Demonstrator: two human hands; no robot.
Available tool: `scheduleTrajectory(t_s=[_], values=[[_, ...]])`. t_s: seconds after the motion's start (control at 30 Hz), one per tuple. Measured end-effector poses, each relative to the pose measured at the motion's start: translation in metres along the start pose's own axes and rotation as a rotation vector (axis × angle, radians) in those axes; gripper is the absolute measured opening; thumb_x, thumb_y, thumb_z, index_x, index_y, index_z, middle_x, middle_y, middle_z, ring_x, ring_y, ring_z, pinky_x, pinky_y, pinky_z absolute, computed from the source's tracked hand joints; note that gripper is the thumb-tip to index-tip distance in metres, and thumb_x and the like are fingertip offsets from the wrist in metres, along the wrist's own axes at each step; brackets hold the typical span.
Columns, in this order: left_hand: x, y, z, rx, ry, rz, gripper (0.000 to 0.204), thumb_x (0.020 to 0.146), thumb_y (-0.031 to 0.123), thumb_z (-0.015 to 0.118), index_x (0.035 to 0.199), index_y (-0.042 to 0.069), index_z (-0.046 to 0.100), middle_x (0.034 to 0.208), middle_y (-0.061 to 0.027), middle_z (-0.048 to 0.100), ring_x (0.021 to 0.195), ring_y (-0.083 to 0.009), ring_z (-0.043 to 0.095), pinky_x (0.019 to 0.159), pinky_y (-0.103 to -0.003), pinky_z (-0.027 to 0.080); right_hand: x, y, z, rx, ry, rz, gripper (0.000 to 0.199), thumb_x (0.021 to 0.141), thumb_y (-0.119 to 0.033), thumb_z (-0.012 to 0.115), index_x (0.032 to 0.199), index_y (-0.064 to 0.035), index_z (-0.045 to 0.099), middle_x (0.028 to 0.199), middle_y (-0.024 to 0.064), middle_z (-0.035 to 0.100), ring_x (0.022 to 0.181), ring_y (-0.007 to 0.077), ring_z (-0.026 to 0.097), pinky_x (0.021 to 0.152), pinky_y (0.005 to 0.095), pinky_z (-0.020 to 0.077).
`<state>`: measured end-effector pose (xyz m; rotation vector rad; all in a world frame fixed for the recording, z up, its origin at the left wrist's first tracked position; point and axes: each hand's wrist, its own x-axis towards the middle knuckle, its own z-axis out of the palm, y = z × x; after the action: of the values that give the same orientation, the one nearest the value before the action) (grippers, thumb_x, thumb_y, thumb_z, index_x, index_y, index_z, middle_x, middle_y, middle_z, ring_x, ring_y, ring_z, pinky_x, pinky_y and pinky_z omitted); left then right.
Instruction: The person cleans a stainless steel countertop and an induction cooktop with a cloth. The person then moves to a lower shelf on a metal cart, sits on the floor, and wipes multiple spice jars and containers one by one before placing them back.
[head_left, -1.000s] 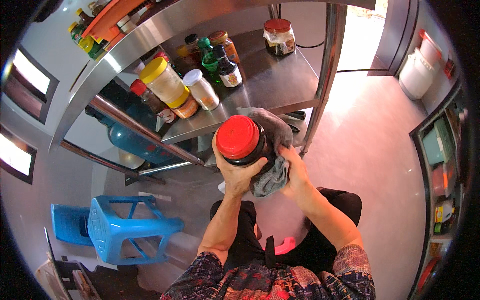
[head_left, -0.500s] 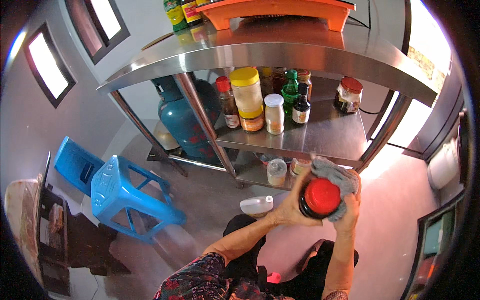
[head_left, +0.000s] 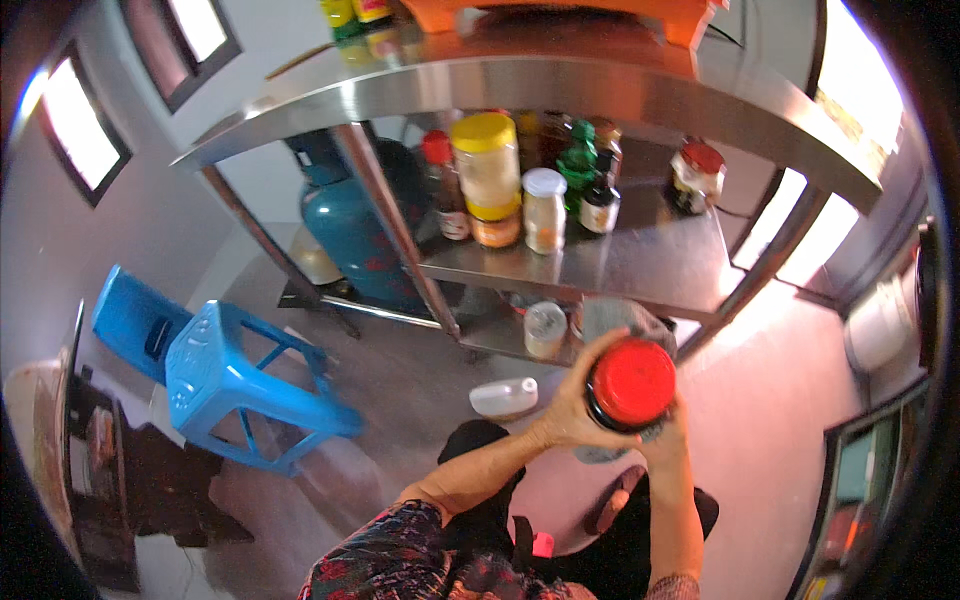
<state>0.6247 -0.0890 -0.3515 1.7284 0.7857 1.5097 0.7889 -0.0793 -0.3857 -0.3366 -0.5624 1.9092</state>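
Note:
A dark jar with a red lid is held up in front of my lap. My left hand grips it from the left side, fingers curled round its wall. A grey cloth shows behind the far side of the jar, and a bit of it shows below. My right hand is at the jar's right and near side, closed on the cloth against it; the jar hides most of its fingers.
A steel table with shelves stands ahead, holding several jars and bottles, among them a yellow-lidded jar. A blue gas cylinder is beside them. A blue plastic stool is at left; a white jug lies on the floor.
The cloth has gone from the jar's right side to its far side, and my right hand has shifted lower behind the jar. The view has tilted slightly downward.

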Motion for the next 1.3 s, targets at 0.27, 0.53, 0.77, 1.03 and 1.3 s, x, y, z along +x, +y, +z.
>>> scheduleTrajectory(t_s=[0.27, 0.53, 0.77, 1.03, 1.3], values=[[0.007, -0.013, -0.003, 0.008, 0.019, -0.119, 0.119, 0.045, 0.03, 0.094, 0.136, -0.001, 0.026, 0.131, -0.0149, 0.044, 0.122, -0.0248, 0.045, 0.106, -0.038, 0.032, 0.014, 0.007, 0.003, 0.041, 0.141, -0.111, 0.03, 0.093, -0.014, 0.048, 0.12, -0.002, 0.049, 0.115, 0.0108, 0.059, 0.102, 0.0207, 0.06, 0.088, 0.0361, 0.0509], [0.018, -0.012, 0.001, -0.006, 0.134, -0.09, 0.113, 0.046, 0.021, 0.094, 0.136, 0.002, 0.028, 0.128, -0.0132, 0.046, 0.118, -0.0236, 0.048, 0.103, -0.037, 0.037, -0.006, -0.011, 0.008, -0.344, 0.332, -0.048, 0.029, 0.091, -0.024, 0.053, 0.113, -0.0039, 0.052, 0.108, 0.0141, 0.062, 0.093, 0.025, 0.06, 0.079, 0.034, 0.0485], [0.104, -0.026, 0.019, -0.034, 0.178, -0.103, 0.099, 0.054, 0.019, 0.09, 0.131, 0.004, 0.029, 0.121, -0.0107, 0.049, 0.11, -0.0218, 0.051, 0.097, -0.036, 0.041, -0.035, -0.033, 0.016, -1.893, 0.044, 0.149, 0.026, 0.084, -0.023, 0.056, 0.096, -0.0024, 0.045, 0.081, 0.025, 0.061, 0.079, 0.0465, 0.059, 0.068, 0.0556, 0.045], [0.188, -0.083, 0.081, -0.132, 0.177, -0.092, 0.091, 0.056, 0.013, 0.088, 0.126, 0.011, 0.029, 0.121, -0.0079, 0.043, 0.112, -0.0188, 0.046, 0.095, -0.033, 0.043, -0.029, -0.032, 0.019, -1.892, -0.006, 0.141, 0.024, 0.082, -0.021, 0.056, 0.095, -0.0033, 0.046, 0.078, 0.0231, 0.061, 0.075, 0.0439, 0.059, 0.065, 0.053, 0.046], [0.24, -0.143, 0.12, 0.058, 0.317, -0.041, 0.101, 0.049, 0.027, 0.091, 0.129, 0.014, 0.029, 0.124, -0.0147, 0.044, 0.113, -0.0298, 0.047, 0.097, -0.041, 0.04, -0.035, -0.029, 0.002, -2.016, -0.149, 0.104, 0.026, 0.083, -0.023, 0.058, 0.1, -0.0064, 0.047, 0.084, 0.0198, 0.062, 0.076, 0.0394, 0.063, 0.066, 0.0476, 0.0504]])
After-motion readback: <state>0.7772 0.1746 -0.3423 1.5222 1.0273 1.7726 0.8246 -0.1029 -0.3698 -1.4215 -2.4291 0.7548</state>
